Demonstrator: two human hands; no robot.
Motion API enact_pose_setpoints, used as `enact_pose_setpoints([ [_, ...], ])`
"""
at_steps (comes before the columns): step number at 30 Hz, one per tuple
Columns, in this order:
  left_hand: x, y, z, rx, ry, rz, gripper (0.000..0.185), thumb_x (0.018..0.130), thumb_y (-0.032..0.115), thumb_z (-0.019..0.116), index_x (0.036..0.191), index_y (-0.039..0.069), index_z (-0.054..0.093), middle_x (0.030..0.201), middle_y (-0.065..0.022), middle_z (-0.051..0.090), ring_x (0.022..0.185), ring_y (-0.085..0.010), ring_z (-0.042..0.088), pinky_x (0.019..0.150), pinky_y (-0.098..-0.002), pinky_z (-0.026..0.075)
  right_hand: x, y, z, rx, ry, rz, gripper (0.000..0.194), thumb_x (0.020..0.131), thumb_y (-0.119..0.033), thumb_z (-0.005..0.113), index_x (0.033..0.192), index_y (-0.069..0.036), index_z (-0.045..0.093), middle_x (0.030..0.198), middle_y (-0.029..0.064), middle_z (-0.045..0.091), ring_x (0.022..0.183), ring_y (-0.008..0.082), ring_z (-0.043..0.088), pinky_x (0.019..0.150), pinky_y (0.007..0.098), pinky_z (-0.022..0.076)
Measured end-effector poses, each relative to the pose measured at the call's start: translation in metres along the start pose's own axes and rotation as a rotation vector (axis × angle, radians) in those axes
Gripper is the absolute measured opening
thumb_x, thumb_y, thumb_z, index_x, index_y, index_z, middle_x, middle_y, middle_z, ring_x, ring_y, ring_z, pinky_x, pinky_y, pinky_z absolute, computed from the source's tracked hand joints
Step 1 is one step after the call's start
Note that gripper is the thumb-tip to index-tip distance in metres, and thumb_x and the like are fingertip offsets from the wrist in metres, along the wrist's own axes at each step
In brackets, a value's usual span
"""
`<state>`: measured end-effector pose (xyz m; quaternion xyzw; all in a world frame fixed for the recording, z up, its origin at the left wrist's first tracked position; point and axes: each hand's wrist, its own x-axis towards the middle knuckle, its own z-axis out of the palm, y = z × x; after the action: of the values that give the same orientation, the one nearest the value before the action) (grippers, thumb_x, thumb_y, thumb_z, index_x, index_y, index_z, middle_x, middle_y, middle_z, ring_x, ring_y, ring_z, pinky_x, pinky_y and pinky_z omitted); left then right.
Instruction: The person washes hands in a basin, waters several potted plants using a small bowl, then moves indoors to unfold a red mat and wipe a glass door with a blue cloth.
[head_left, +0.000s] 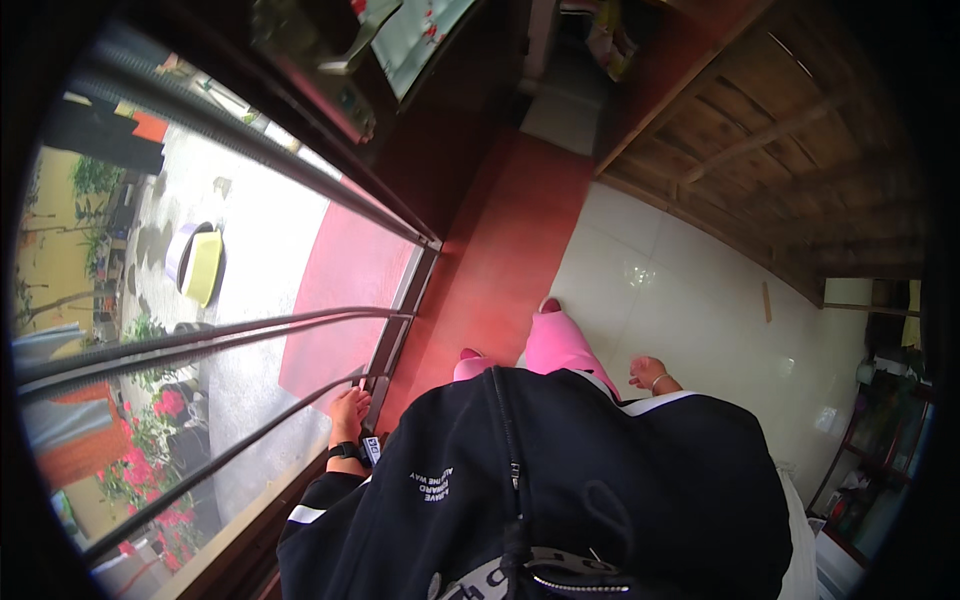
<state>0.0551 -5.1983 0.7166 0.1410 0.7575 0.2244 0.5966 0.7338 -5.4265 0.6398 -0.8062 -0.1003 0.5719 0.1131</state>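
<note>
My left hand (349, 411), with a black band at the wrist, is half curled beside the dark frame (385, 360) of a glazed sliding door or window at my left. Nothing shows between its fingers; whether it touches the frame I cannot tell. Low at my right side hangs my right hand (646, 372), a bracelet at its wrist, fingers loosely bent and holding nothing visible. Pink trousers (559, 341) and dark red shoes (550, 305) show below my black zipped jacket (585, 465). One foot is ahead of the other.
A red floor strip (495, 247) borders pale tiles (630, 247). To the upper right stands a wooden plank structure (735, 150). A dark door with a metal handle (364, 45) is ahead. Outside are a yellow-green basin (202, 266), pink flowers (139, 465) and hanging cloths (75, 427).
</note>
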Motion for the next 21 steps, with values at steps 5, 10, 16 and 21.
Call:
enact_pose_setpoints([
  [5,0.025,0.033,0.068,-0.039,-0.082,-0.019,0.026,0.091,0.021,0.056,0.109,0.002,0.055,0.093,-0.0076,0.065,0.076,-0.0162,0.065,0.056,-0.0239,0.047,0.045,-0.007,-0.052,-0.091,-0.078,0.032,0.009,0.089,-0.014,0.056,0.093,-0.009,0.062,0.083,0.0047,0.063,0.071,0.0203,0.068,0.054,0.0299,0.0511],
  [10,0.034,0.049,0.135,-0.016,-0.088,-0.111,0.028,0.090,0.018,0.057,0.112,0.002,0.053,0.099,-0.0126,0.063,0.077,-0.0216,0.065,0.057,-0.0271,0.048,0.088,-0.071,-0.133,0.095,0.024,-0.105,0.011,0.086,-0.010,0.054,0.095,-0.009,0.061,0.079,0.0058,0.063,0.065,0.0202,0.068,0.049,0.0296,0.0493],
  [16,0.025,0.063,0.180,-0.089,-0.082,-0.065,0.025,0.090,0.018,0.057,0.109,0.001,0.055,0.095,-0.0107,0.064,0.081,-0.0205,0.064,0.067,-0.0303,0.052,0.148,-0.166,-0.204,-0.015,0.202,-0.179,0.015,0.086,-0.008,0.052,0.098,-0.005,0.061,0.077,0.0059,0.063,0.060,0.0203,0.067,0.047,0.0278,0.0484],
  [21,0.019,0.076,0.169,-0.061,-0.054,-0.048,0.030,0.092,0.023,0.055,0.114,0.003,0.055,0.102,-0.0113,0.065,0.089,-0.0211,0.065,0.069,-0.0324,0.049,0.165,-0.236,-0.192,-0.074,0.054,-0.213,0.023,0.087,-0.012,0.053,0.109,-0.007,0.059,0.086,0.0056,0.064,0.068,0.0196,0.067,0.054,0.0282,0.0500],
])
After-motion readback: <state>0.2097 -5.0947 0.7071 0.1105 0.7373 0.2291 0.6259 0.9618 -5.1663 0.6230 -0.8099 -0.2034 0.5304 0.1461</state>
